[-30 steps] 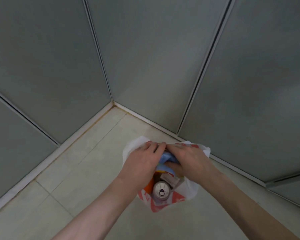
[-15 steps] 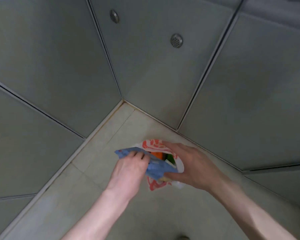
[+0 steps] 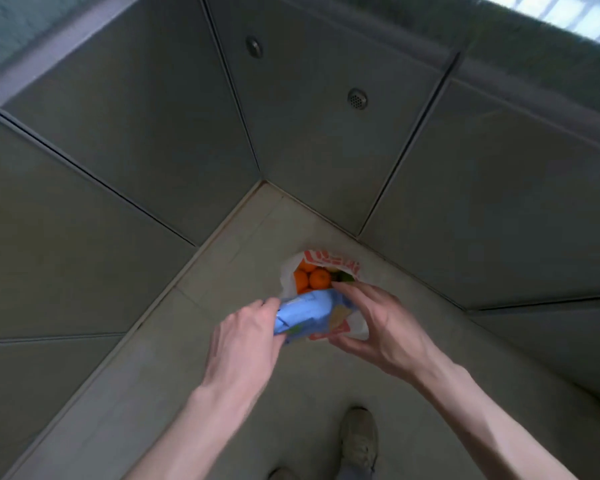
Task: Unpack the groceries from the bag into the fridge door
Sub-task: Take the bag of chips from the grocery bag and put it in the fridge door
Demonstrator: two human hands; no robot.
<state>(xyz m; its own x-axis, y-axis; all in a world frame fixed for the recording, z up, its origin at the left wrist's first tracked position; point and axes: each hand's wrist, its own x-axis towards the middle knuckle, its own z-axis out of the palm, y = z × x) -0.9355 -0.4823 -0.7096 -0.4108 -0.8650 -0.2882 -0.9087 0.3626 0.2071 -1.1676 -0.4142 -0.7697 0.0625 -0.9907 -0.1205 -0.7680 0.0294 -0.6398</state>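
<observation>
A white grocery bag [image 3: 328,263] with red print stands open on the tiled floor in a corner of grey panels. Oranges [image 3: 317,278] and something green [image 3: 345,277] show inside it. My left hand [image 3: 246,332] grips the left end of a light blue packet [image 3: 307,311] lifted above the bag's near side. My right hand [image 3: 378,327] is spread beside the bag, its fingers near the packet's right end and its thumb under the bag's near edge; whether it holds either is unclear.
Grey panel walls [image 3: 136,133] close the corner on the left and back, with two round fittings [image 3: 356,98] in the back panel. My shoes [image 3: 359,441] stand on the pale floor tiles [image 3: 222,258] near the bottom edge.
The view has tilted up and drawn back. The blue packet has come up out of the bag in my left hand, uncovering the oranges. My right hand has loosened to the bag's right side.
</observation>
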